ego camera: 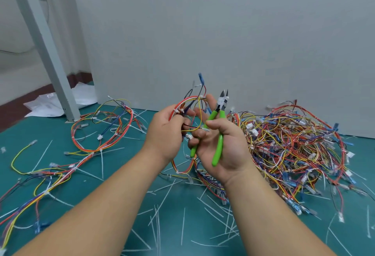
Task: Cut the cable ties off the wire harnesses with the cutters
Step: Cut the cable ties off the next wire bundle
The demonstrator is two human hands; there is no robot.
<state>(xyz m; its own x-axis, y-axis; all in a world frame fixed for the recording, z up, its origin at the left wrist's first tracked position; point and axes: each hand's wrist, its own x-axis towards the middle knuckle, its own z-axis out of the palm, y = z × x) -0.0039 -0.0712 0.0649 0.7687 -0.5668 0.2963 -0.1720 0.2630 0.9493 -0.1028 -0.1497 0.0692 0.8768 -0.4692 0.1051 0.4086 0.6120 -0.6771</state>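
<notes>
Left hand (166,132) pinches the raised harness (190,98) at centre, white cable tie (181,111) beside its thumb; right hand (229,148) curls fingers (199,134) round the green cutters (219,146), tips up, clear of tie: best slide one blade under strap only.

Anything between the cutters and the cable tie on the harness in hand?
Yes. The cutters point up, off the cable tie by the left hand's thumb; the harness's own wire loops and fingers of the right hand lie between.

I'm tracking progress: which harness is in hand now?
The looped harness gripped by the left hand, raised off the mat; the rest lie on it, in the right pile or spread left.
</notes>
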